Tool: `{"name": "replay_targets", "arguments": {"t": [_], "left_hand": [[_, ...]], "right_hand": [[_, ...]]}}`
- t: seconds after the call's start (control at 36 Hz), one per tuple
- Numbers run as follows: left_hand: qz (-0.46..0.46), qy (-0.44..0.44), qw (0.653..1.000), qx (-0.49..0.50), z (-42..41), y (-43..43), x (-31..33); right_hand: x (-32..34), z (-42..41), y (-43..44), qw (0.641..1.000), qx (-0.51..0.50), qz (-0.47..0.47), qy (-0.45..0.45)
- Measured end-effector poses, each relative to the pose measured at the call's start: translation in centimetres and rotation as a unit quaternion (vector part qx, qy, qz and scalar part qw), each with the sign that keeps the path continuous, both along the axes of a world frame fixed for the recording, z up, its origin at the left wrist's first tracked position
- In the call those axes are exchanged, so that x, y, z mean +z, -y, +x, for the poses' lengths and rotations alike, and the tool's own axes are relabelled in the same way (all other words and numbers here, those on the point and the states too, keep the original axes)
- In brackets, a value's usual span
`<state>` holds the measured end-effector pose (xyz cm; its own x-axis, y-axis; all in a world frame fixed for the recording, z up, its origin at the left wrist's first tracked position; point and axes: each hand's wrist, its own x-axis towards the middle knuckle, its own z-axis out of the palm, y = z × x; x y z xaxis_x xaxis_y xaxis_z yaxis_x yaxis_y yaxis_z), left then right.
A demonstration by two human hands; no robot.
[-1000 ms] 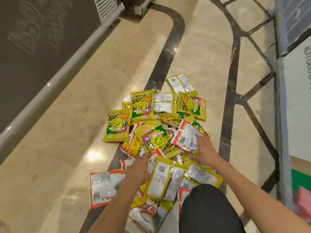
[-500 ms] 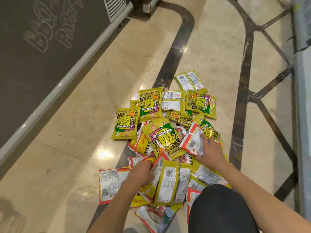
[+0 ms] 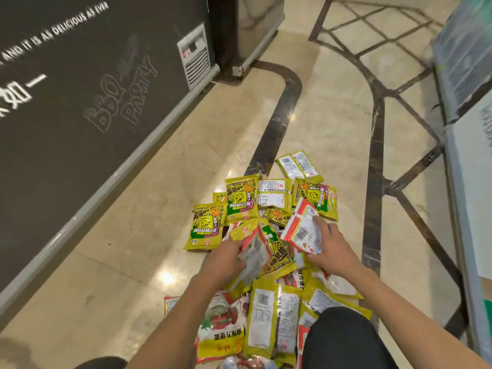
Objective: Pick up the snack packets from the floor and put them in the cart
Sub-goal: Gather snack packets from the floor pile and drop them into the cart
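Head view: your L hand [image 3: 226,258] & R hand [image 3: 332,251] fingers now clench L pkt [image 3: 254,255] & R pkt [image 3: 303,233], raised off the pile [image 3: 241,199] at 6 o'clock on the floor [image 3: 133,249], so cart's next.

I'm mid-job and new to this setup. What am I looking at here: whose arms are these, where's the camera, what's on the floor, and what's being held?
There is no machine here: a person works with bare hands. The one picture comes from a camera worn on their head, looking forward and down, so the two arms reaching in from below are their own. The left hand grips a grey-backed packet, and the right hand holds a white-backed packet. Both packets have red edges and are tilted up from the pile of yellow and red snack packets. The pile lies on the shiny floor. The dark shape at the bottom right is the person's knee. A black cabinet stands on the left. I cannot make out a cart in this view.
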<state>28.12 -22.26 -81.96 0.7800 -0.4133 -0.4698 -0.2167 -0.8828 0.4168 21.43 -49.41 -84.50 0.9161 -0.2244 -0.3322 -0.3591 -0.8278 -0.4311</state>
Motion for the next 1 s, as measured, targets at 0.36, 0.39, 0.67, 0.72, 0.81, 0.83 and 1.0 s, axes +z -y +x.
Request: {"name": "replay_targets", "arguments": {"t": [0.36, 0.39, 0.67, 0.72, 0.81, 0.83, 1.0], "left_hand": [[-0.151, 0.1, 0.975, 0.126, 5.9, -0.4, 24.8], [-0.156, 0.103, 0.974, 0.13, 6.0, -0.6, 27.9], [-0.186, 0.149, 0.962, 0.136, 2.9, -2.9, 58.4], [-0.186, 0.16, 0.96, 0.137, 1.5, -3.3, 63.5], [-0.204, 0.182, 0.954, 0.124, -0.5, -4.1, 69.6], [-0.204, 0.186, 0.954, 0.119, -1.1, -4.3, 71.5], [-0.204, 0.217, 0.949, 0.108, -5.3, -5.5, 78.6]], "right_hand": [[25.7, 4.1, -3.2, 0.991, 0.011, 0.074, 0.109], [28.6, 4.3, -3.5, 0.99, 0.013, 0.078, 0.113], [59.2, 3.2, -6.7, 0.977, 0.027, 0.138, 0.16], [64.7, 1.9, -7.3, 0.974, 0.031, 0.152, 0.167], [71.7, -0.2, -8.1, 0.969, 0.045, 0.159, 0.182], [73.5, -0.9, -8.2, 0.967, 0.049, 0.156, 0.194], [80.4, -5.5, -8.2, 0.961, 0.079, 0.141, 0.225]]}}
